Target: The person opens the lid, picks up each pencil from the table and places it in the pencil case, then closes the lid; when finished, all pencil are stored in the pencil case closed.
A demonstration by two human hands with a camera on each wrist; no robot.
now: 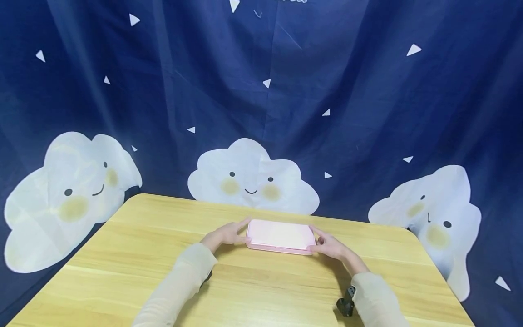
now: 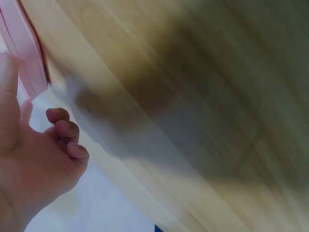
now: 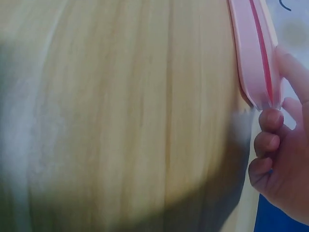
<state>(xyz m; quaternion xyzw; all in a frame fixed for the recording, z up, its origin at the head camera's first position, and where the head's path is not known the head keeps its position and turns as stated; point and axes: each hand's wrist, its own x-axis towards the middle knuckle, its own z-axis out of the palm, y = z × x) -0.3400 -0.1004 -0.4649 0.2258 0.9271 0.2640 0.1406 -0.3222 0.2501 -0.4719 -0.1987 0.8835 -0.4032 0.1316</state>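
A flat, pale pink box with a lid (image 1: 281,235) lies near the far edge of the wooden table. My left hand (image 1: 222,234) pinches its left end between thumb and index finger, the other fingers curled loosely. At the opposite end my right hand (image 1: 332,247) grips the lid's edge, thumb at the near corner and index finger at the far one. In the right wrist view, a darker pink gap runs between the lid and base of the box (image 3: 248,53). A thin seam shows on the box (image 2: 29,53) in the left wrist view.
The wooden table (image 1: 261,290) has rounded far corners. A dark blue curtain (image 1: 229,104) with white clouds and triangles hangs behind it. Near the right sleeve (image 1: 377,299), a black device (image 1: 346,303) sits at the wrist.
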